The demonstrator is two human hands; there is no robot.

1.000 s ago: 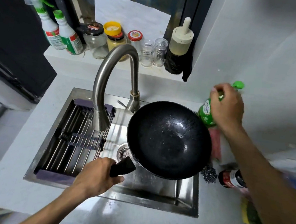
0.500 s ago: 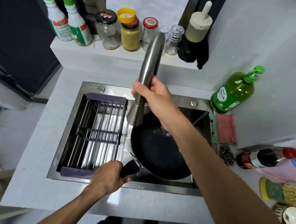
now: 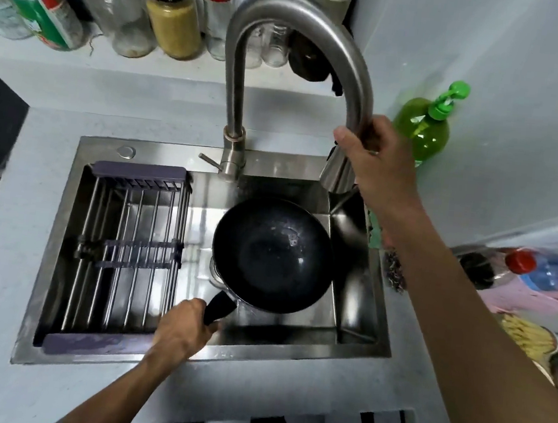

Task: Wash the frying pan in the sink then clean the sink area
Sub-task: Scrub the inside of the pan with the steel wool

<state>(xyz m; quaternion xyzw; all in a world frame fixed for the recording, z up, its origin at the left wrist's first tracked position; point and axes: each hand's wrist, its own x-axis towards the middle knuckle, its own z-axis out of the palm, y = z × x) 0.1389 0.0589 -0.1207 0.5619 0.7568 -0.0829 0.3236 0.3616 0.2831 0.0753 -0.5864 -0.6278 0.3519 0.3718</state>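
Black frying pan (image 3: 273, 255) sits low in the sink (image 3: 352, 348), left hand (image 3: 186, 330) gripping its handle, right hand (image 3: 379, 160) clasping the tap spout (image 3: 305, 17) at far right; advise centring spout over pan before running water.

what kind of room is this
Most likely a small home kitchen. A stainless sink with a gooseneck faucet is set into a pale counter, a black frying pan sits in the basin, and jars of dry goods line the ledge behind, beside a green soap bottle.
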